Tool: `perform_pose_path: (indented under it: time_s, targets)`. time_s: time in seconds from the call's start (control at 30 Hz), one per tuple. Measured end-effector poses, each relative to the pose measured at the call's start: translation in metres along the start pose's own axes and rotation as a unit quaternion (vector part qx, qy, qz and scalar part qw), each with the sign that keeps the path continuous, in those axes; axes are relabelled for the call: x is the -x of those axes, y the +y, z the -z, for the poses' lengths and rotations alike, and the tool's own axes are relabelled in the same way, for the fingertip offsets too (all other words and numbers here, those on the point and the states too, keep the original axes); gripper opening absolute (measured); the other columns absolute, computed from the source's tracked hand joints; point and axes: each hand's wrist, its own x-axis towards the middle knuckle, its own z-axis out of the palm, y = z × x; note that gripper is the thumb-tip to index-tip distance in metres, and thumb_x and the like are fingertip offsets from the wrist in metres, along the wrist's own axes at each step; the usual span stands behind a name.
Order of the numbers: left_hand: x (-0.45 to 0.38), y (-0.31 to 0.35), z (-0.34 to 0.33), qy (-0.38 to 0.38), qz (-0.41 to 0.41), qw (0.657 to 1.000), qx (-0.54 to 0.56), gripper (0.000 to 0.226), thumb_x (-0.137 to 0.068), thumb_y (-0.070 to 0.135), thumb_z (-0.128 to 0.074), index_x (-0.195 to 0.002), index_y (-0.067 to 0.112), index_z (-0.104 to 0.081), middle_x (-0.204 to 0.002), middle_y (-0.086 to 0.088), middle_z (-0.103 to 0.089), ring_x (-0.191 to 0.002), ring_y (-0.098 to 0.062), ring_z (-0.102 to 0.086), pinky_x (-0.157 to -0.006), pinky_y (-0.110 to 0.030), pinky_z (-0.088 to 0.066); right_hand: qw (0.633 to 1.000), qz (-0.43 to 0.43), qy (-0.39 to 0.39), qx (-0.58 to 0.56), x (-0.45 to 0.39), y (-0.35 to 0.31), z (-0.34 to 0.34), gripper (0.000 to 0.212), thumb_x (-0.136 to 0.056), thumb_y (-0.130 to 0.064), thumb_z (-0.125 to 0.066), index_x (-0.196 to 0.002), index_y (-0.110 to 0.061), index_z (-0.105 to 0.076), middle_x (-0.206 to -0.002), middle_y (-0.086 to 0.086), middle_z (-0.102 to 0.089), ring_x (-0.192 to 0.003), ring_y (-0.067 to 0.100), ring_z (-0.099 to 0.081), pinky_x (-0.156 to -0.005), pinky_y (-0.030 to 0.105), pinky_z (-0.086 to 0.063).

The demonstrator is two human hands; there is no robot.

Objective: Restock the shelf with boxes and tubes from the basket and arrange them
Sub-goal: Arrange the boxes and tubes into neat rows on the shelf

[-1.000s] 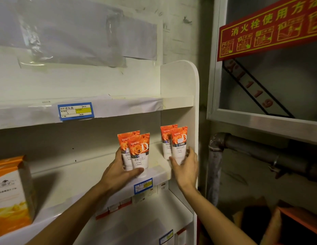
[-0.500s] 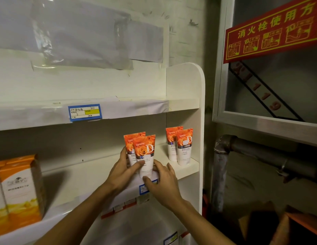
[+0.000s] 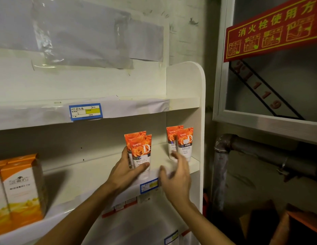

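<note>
Two pairs of orange-and-white tubes stand upright on the white middle shelf (image 3: 94,175). My left hand (image 3: 126,171) grips the left pair of tubes (image 3: 140,149), thumb across the front tube, fingers behind. The right pair of tubes (image 3: 183,141) stands free against the shelf's right side panel. My right hand (image 3: 177,177) hovers blurred in front of the shelf edge between the two pairs, fingers apart, holding nothing. Orange-and-white boxes (image 3: 21,190) stand at the shelf's far left. The basket is out of sight.
A blue price label (image 3: 85,111) sits on the upper shelf's edge, another (image 3: 148,185) on the middle one. A grey pipe (image 3: 225,165) and a fire-hydrant cabinet with a red sign (image 3: 271,32) are right of the shelf. Cardboard and orange shapes (image 3: 285,223) lie low right.
My right hand let go of the right pair of tubes, went over to the left pair, and now hangs between the two pairs. My left hand stayed on the left pair.
</note>
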Motion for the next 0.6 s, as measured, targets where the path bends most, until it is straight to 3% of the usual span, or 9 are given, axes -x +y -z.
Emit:
perform_pose_path:
  time_s: [0.1, 0.2, 0.27, 0.37, 0.6]
  targets:
    - [0.001, 0.002, -0.002, -0.001, 0.009, 1.000, 0.003, 0.080, -0.080, 0.051, -0.077, -0.144, 0.045, -0.030, -0.122, 0.018, -0.066, -0.105, -0.008, -0.067, -0.095, -0.044, -0.056, 0.992, -0.077, 0.096, 0.008, -0.026, 0.012, 0.015, 0.073, -0.086, -0.033, -0.071, -0.146, -0.024, -0.031, -0.144, -0.003, -0.042, -0.128, 0.020, -0.047, -0.098, 0.043, -0.050]
    - [0.002, 0.004, -0.001, 0.001, 0.011, 1.000, 0.003, 0.076, -0.082, 0.049, -0.076, -0.143, 0.046, -0.031, -0.122, 0.018, -0.065, -0.105, -0.008, -0.067, -0.096, -0.045, -0.056, 0.987, -0.142, 0.054, 0.049, -0.054, 0.025, 0.016, 0.088, -0.081, -0.041, -0.076, -0.150, -0.019, -0.024, -0.146, 0.006, -0.044, -0.130, 0.028, -0.047, -0.100, 0.051, -0.049]
    - [0.002, 0.006, -0.002, 0.001, 0.012, 1.000, 0.001, 0.076, -0.082, 0.048, -0.076, -0.144, 0.043, -0.031, -0.121, 0.017, -0.065, -0.104, -0.008, -0.067, -0.096, -0.044, -0.055, 0.986, -0.161, 0.008, 0.045, -0.064, 0.034, 0.016, 0.082, -0.078, -0.043, -0.078, -0.142, -0.021, -0.032, -0.133, 0.005, -0.056, -0.120, 0.029, -0.057, -0.091, 0.050, -0.054]
    - [0.002, 0.007, -0.002, 0.001, 0.014, 1.000, 0.000, 0.077, -0.083, 0.046, -0.075, -0.145, 0.040, -0.031, -0.121, 0.017, -0.064, -0.104, -0.008, -0.066, -0.095, -0.040, -0.055, 0.987, -0.157, -0.025, 0.038, -0.069, 0.041, 0.019, 0.052, -0.082, -0.034, -0.078, -0.124, -0.022, -0.049, -0.118, 0.001, -0.065, -0.107, 0.024, -0.064, -0.083, 0.039, -0.054]
    - [0.004, 0.008, -0.003, -0.004, 0.020, 1.000, 0.006, 0.074, -0.083, 0.046, -0.075, -0.144, 0.039, -0.034, -0.127, 0.012, -0.064, -0.107, -0.010, -0.065, -0.097, -0.045, -0.054, 0.988, -0.143, -0.032, 0.037, -0.056, 0.033, 0.014, 0.058, -0.076, -0.041, -0.082, -0.123, -0.023, -0.051, -0.115, -0.004, -0.065, -0.099, 0.019, -0.066, -0.079, 0.036, -0.057]
